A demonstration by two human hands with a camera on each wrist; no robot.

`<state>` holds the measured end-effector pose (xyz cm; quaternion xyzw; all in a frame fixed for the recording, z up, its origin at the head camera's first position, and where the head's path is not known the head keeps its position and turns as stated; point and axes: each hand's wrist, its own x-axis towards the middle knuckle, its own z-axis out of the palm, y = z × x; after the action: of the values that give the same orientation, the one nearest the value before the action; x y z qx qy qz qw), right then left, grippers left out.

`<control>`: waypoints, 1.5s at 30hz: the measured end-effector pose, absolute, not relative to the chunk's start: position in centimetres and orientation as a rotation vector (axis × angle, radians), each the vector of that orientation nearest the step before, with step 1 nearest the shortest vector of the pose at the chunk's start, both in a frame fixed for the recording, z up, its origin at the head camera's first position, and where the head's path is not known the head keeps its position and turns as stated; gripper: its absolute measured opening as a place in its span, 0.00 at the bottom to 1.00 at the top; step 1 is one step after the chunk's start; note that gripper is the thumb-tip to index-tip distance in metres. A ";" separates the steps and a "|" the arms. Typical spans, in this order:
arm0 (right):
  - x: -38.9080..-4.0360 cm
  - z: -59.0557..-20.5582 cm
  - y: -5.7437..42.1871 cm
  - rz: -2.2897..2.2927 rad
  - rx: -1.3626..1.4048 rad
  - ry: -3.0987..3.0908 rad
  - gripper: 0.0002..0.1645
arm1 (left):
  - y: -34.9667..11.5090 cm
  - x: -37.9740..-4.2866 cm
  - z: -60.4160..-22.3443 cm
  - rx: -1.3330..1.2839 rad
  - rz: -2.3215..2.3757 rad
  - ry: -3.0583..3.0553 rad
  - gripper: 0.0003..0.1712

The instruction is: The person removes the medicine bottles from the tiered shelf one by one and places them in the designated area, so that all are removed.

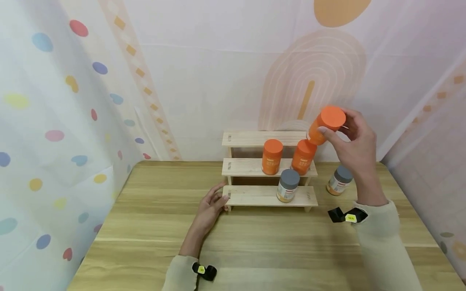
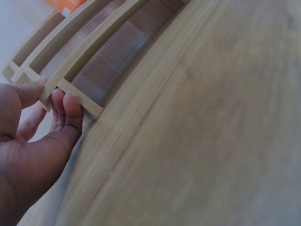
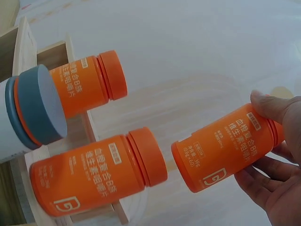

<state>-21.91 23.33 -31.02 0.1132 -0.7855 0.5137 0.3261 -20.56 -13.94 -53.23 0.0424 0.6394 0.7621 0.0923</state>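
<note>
Over there the right hand (image 1: 358, 145), fingers curled, holds an orange bottle (image 1: 325, 124) up near the top right corner of the wooden rack (image 1: 251, 138), the left hand (image 1: 211, 208) pinches the bottom shelf's (image 1: 255, 196) left edge, and 2 more orange bottles (image 1: 272, 157) stand on the middle shelf (image 1: 245, 167)

Head view bright with soft light, faint arm shadow on bench (image 1: 262, 246), left wrist view dimmer and blurred, shelf (image 2: 84, 48) bent by lens, held jar (image 3: 225, 146) rather clear

Right arm (image 1: 380, 236) raised, right fingers (image 3: 257, 185) curled opposite the thumb (image 3: 272, 107), left arm (image 1: 190, 247) lower, left fingers (image 2: 73, 107) bent inward
</note>
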 end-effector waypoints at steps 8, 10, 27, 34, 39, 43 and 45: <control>-20.8 -32.3 25.2 1.347 0.216 -2.001 0.33 | -13.9 -20.4 -53.3 0.106 2.272 1.881 0.32; -20.6 -32.6 25.7 1.354 0.194 -2.000 0.32 | -13.8 -20.4 -53.3 0.098 2.278 1.875 0.32; -19.3 -35.5 28.7 1.377 0.000 -2.006 0.32 | -13.8 -20.2 -53.5 0.078 2.264 1.882 0.32; -18.9 -36.6 30.2 1.365 -0.123 -2.028 0.33 | -13.7 -20.3 -53.6 0.097 2.265 1.886 0.31; -18.4 -37.3 31.2 1.370 -0.184 -2.005 0.33 | -13.8 -20.5 -53.5 0.112 2.255 1.899 0.32; -18.1 -38.1 31.9 1.379 -0.214 -1.974 0.33 | -13.7 -20.4 -53.5 0.102 2.253 1.886 0.32; -18.0 -38.5 32.2 1.391 -0.235 -1.963 0.33 | -13.8 -20.4 -53.5 0.094 2.251 1.889 0.32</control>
<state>-17.95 32.25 -38.48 -0.0910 -0.7595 0.5382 0.3540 -20.36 -13.76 -53.52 0.0319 0.6393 0.7617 0.1006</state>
